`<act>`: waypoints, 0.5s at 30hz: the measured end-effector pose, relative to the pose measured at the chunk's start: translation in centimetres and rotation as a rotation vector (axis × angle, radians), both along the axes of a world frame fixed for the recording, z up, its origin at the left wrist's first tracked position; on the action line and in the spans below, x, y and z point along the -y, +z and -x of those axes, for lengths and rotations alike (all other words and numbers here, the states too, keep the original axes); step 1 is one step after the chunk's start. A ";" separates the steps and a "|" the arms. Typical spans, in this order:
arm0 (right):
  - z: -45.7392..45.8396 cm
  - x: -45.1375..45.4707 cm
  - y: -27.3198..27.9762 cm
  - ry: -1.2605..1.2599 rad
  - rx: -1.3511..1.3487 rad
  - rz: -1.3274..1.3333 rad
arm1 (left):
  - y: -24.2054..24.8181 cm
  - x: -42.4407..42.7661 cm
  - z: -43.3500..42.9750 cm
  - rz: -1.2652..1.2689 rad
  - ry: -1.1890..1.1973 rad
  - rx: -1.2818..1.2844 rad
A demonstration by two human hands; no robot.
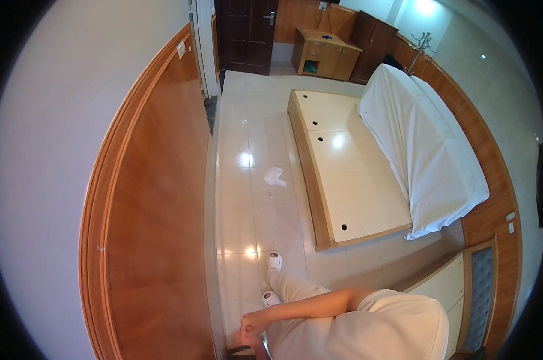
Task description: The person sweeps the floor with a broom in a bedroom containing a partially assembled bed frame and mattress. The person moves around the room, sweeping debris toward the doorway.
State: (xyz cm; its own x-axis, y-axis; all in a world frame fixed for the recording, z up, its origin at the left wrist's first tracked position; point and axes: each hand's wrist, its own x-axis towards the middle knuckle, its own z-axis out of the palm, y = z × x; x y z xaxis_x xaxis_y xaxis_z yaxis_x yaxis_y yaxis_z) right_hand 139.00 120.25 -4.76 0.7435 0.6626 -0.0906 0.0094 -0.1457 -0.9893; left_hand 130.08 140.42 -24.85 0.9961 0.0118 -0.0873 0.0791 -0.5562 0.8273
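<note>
My right hand [252, 325] is at the bottom, its forearm reaching across my light trousers from a pale sleeve. It is bent down over my left hand [257, 347], which is mostly hidden beneath it, so what the fingers do is unclear. A dark object [239, 349], too hidden to name, shows right below the hands, near the foot of the wood wall panel. Beyond my white shoes, a crumpled white cloth or paper [275, 177] lies on the tiled floor. To its right stands a bed base [361, 180], with a white-covered mattress [437, 148] tilted up on its far side.
A wood-panelled wall [159, 216] runs close along the left. A second bed base [446, 283] with a grey tufted headboard [480, 297] stands at lower right. At the back are a dark door [249, 36], a wooden cabinet [327, 54] and a metal coat stand [419, 49].
</note>
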 end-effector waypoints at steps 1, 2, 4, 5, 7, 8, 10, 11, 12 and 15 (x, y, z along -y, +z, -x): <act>-0.5 1.8 -1.0 -0.036 0.016 -0.024 | -2.4 1.4 -1.2 -0.027 -0.073 0.026; -1.4 2.8 -1.1 -0.034 0.049 -0.054 | -5.3 2.7 -2.4 -0.057 -0.146 0.104; -4.4 7.2 1.6 -0.125 0.039 0.009 | -10.2 5.8 -6.0 -0.092 -0.280 0.227; -5.6 10.8 3.2 -0.204 0.019 0.047 | -7.6 10.3 -8.2 0.123 -0.195 0.093; -8.4 16.4 6.1 -0.286 0.072 0.176 | -2.7 17.9 -13.6 0.394 -0.135 -0.010; -9.9 18.4 8.6 -0.316 0.078 0.200 | -4.3 20.0 -16.1 0.464 -0.176 0.007; -11.7 22.4 11.8 -0.402 0.087 0.301 | -3.3 26.2 -21.0 0.530 -0.295 0.041; -11.8 24.8 12.2 -0.466 0.079 0.377 | 0.8 31.1 -23.4 0.523 -0.380 0.055; -11.6 27.0 12.2 -0.531 0.069 0.457 | 5.2 35.1 -24.7 0.346 -0.472 0.252; -14.6 28.2 9.0 -0.603 0.234 0.543 | -1.4 39.9 -32.8 0.427 -0.556 0.322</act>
